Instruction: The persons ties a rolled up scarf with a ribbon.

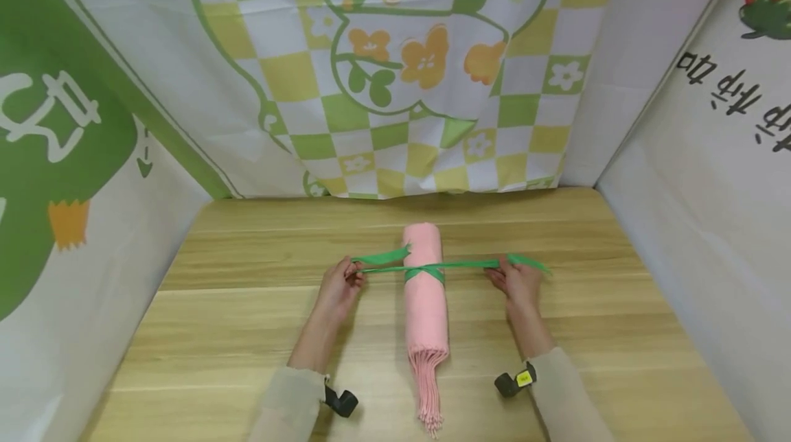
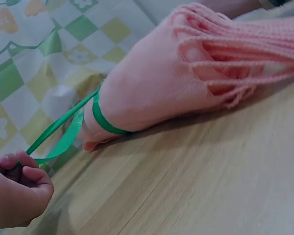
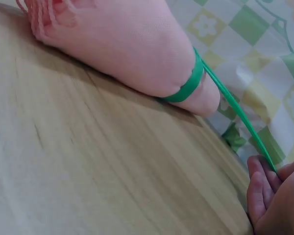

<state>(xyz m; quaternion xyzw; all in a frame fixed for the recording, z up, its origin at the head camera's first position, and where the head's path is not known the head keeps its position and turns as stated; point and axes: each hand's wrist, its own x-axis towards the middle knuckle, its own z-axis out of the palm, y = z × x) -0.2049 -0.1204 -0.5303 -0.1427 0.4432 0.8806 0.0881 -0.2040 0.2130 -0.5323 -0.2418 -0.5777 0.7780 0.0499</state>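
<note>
A rolled pink scarf with a tasselled end lies lengthwise on the wooden table, its fringe towards me. Round its upper part runs a green ribbon, crossed on top. To the left of the roll, my left hand pinches one ribbon end; a loose tail curves back to the scarf. My right hand grips the other end on the right, with a short tail sticking out past the fingers. Between both hands the ribbon is stretched nearly straight. In the right wrist view the ribbon runs taut from the roll to the fingers.
Behind the wooden table hangs a checked cloth with flower prints. White printed panels stand at the left and right sides. A black wrist camera is on the left sleeve and another on the right.
</note>
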